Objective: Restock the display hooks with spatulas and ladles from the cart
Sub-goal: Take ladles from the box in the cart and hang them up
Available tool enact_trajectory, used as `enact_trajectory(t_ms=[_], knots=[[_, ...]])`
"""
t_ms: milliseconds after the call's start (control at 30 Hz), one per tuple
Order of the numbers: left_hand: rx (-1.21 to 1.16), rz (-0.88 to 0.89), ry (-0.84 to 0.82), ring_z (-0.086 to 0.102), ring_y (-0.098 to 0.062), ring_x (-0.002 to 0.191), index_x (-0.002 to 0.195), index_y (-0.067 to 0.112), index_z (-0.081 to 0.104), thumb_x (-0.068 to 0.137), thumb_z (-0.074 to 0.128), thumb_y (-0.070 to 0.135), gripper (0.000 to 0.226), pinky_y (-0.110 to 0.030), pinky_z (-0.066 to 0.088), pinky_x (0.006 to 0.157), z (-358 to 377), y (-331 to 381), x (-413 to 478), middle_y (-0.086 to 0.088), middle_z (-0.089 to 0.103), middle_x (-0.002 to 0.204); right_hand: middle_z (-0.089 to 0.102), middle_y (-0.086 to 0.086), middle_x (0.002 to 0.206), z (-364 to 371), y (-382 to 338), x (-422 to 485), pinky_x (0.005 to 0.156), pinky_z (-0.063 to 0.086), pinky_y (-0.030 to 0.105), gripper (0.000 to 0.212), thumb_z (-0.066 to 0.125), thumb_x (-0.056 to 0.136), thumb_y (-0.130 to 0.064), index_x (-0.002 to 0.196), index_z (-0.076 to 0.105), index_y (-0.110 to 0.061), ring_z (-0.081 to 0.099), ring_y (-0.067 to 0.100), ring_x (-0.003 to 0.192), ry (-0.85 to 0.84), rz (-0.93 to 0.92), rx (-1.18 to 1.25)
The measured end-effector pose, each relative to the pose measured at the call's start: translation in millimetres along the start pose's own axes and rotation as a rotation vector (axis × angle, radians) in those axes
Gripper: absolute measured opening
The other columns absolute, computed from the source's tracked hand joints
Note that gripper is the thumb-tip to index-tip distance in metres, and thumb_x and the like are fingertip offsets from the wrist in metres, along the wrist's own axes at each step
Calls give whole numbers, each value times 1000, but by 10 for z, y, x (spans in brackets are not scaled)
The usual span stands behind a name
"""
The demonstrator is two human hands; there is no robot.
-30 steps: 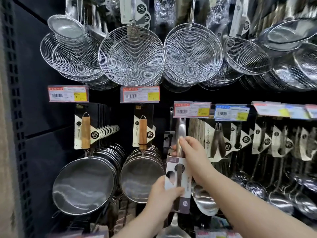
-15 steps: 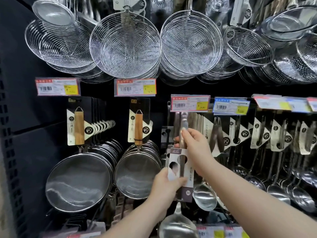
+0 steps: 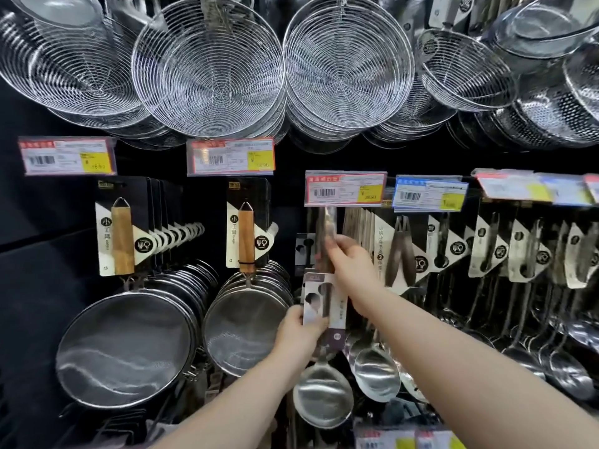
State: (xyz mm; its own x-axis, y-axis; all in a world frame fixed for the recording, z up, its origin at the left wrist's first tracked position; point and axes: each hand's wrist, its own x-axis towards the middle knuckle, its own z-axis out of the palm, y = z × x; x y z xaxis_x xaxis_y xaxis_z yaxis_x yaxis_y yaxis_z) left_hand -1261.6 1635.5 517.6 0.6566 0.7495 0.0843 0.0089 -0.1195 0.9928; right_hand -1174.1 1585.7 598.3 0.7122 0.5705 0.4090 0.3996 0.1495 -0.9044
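Steel, stiff and smooth, the ladle [image 3: 324,351] hangs upright below the red price tag [image 3: 345,188], right hand [image 3: 353,267] fingers closed round its upper handle and left hand [image 3: 299,338] pinching its card sleeve [image 3: 324,306], probably the less slippery hold.
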Motion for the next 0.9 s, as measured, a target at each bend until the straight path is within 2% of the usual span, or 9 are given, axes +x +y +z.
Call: enact_trajectory(t_ms=[67, 100, 200, 267, 367, 433, 533, 700, 900], knots=[[-11, -8, -7, 63, -20, 95, 94, 26, 51, 85, 63, 18, 17, -36, 54, 86, 12, -10, 77, -3, 65, 106, 69, 4, 103, 3, 47, 80, 78, 50, 22, 36, 44, 97, -38, 115, 59, -12, 64, 17, 96, -9, 29, -59], [-18, -13, -18, 62, -18, 95, 97, 28, 49, 86, 63, 18, 21, -37, 51, 90, 12, -7, 106, 1, 64, 103, 69, 6, 107, -1, 61, 109, 77, 48, 25, 32, 43, 97, -37, 110, 59, -12, 63, 19, 99, -19, 27, -82], [-19, -32, -48, 61, -16, 100, 119, 27, 47, 87, 62, 19, 36, -37, 47, 97, 18, 17, 148, 8, 62, 102, 69, 18, 103, -4, 84, 184, 64, 40, 26, 23, 40, 99, -32, 86, 53, -18, 59, 20, 86, -53, -22, -135], [-7, -26, -38, 59, -20, 111, 134, 24, 41, 85, 64, 20, 54, -44, 45, 103, 22, 21, 172, 4, 61, 119, 65, 25, 105, 6, 103, 221, 67, 39, 30, 23, 39, 99, -29, 86, 52, -15, 54, 20, 82, -67, -55, -135], [7, 2, -2, 51, -13, 114, 142, 23, 33, 86, 64, 16, 64, -37, 40, 107, 1, 37, 199, 4, 54, 127, 62, 24, 88, 39, 142, 271, 63, 38, 27, 22, 38, 100, -25, 85, 48, -13, 50, 18, 70, -63, -88, -128], [-10, 33, 2, 47, -9, 111, 144, 21, 31, 86, 62, 11, 66, -29, 39, 103, -23, 54, 207, 2, 51, 133, 54, 8, 72, 63, 144, 291, 53, 35, 19, 24, 37, 100, -24, 79, 44, -17, 43, 12, 60, -54, -93, -143], [-33, 43, 2, 47, -8, 110, 143, 16, 31, 87, 59, 4, 63, -23, 38, 97, -63, 50, 218, 4, 49, 128, 55, 5, 78, 92, 181, 326, 57, 35, 24, 27, 36, 100, -25, 74, 41, -21, 46, 14, 64, -35, -110, -140], [-83, -10, 41, 58, -24, 115, 135, 12, 40, 82, 62, -1, 59, -45, 44, 105, -115, 13, 255, -10, 58, 128, 53, 6, 77, 122, 213, 308, 56, 33, 28, 22, 34, 101, -25, 84, 43, -13, 43, 13, 61, -17, -123, -142], [-56, 10, 55, 60, -20, 110, 129, 17, 46, 85, 59, 2, 49, -41, 47, 102, -145, 80, 219, -2, 61, 119, 49, -6, 68, 204, 195, 297, 53, 32, 23, 20, 31, 101, -26, 89, 42, -14, 43, 10, 58, 29, -95, -127]])
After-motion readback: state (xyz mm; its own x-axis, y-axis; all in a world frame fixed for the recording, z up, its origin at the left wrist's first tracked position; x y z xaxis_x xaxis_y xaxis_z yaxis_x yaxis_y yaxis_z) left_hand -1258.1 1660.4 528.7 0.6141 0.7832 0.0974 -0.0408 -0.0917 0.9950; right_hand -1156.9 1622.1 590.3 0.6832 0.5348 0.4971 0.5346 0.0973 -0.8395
